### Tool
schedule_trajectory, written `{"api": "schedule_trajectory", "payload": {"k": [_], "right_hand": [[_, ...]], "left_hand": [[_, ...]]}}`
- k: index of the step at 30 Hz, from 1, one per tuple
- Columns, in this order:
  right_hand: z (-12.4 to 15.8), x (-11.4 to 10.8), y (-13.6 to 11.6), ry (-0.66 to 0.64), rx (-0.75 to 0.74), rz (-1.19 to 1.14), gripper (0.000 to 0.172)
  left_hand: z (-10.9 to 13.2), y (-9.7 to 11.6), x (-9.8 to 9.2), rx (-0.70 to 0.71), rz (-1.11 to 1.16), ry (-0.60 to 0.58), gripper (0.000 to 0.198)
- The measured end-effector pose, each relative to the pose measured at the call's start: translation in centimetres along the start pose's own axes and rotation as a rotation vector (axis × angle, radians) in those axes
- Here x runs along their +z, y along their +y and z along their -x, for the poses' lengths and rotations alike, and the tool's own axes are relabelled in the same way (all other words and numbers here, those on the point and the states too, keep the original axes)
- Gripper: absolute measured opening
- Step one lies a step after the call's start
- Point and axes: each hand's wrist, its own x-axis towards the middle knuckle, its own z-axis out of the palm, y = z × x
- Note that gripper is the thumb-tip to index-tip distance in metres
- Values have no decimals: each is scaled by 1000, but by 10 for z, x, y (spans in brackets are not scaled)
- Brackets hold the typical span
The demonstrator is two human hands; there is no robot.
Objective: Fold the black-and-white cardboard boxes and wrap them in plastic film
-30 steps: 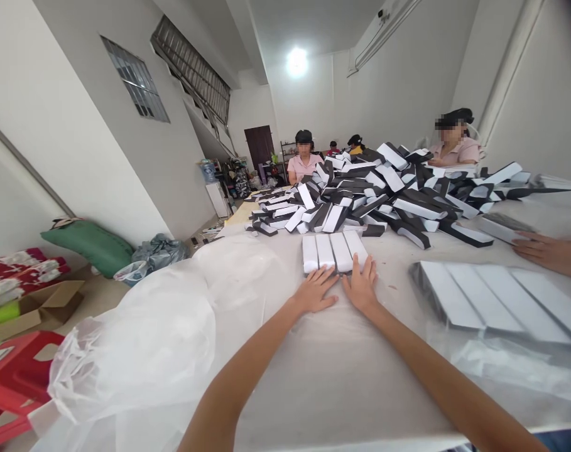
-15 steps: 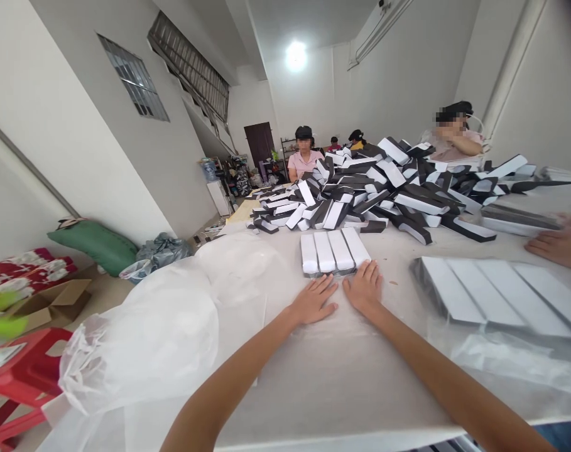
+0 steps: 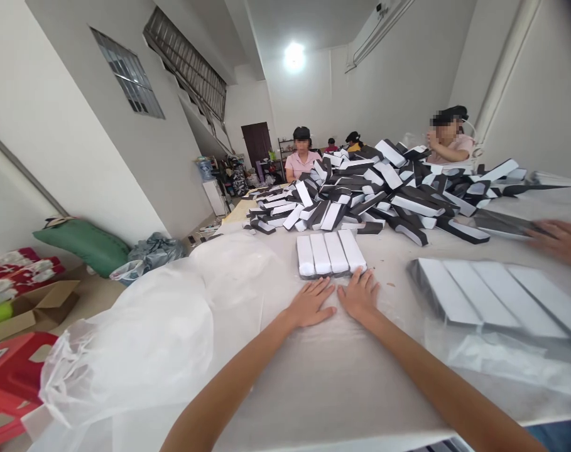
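The left hand (image 3: 309, 304) lay flat and open on the plastic-covered table (image 3: 285, 402), its fingers spread and their tips just short of a row of four long white-topped boxes (image 3: 325, 253). The right hand (image 3: 359, 295) was equally open and had hold of nothing, with its fingertips (image 3: 360, 274) at the row's near edge, seemingly touching it. The boxes sat side by side directly ahead of the hands, their ends nearly level, and a light, flat touch along that edge seemed the best way to keep them even without skewing them. To the right lay a larger block of white-topped boxes (image 3: 492, 294), and beyond it a co-worker's blurred hand (image 3: 561, 242) was beside a dark box (image 3: 499, 223). Bunched clear plastic sheeting (image 3: 125, 339) swelled along the left side. Farther on rose a heap of black-and-white boxes (image 3: 351, 188), with a seated co-worker in a pink top (image 3: 303, 160) behind it and another co-worker (image 3: 448, 141) to the right, while a green sack (image 3: 80, 248) and a red plastic stool (image 3: 16, 370) stood at the left
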Motion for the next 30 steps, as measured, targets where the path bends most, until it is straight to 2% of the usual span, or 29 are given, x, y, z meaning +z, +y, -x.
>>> {"api": "schedule_trajectory", "payload": {"k": [10, 18, 24, 30], "right_hand": [[14, -7, -8, -100, -26, 40, 74], [-4, 1, -2, -108, -58, -6, 79], [-13, 3, 1, -134, -110, -6, 79], [-17, 3, -1, -172, -55, -9, 76]], "left_hand": [[0, 0, 0, 18, -11, 43, 73], [1, -5, -7, 71, -21, -4, 76], [-1, -11, -7, 66, -20, 5, 78], [0, -7, -10, 54, -5, -8, 79]]}}
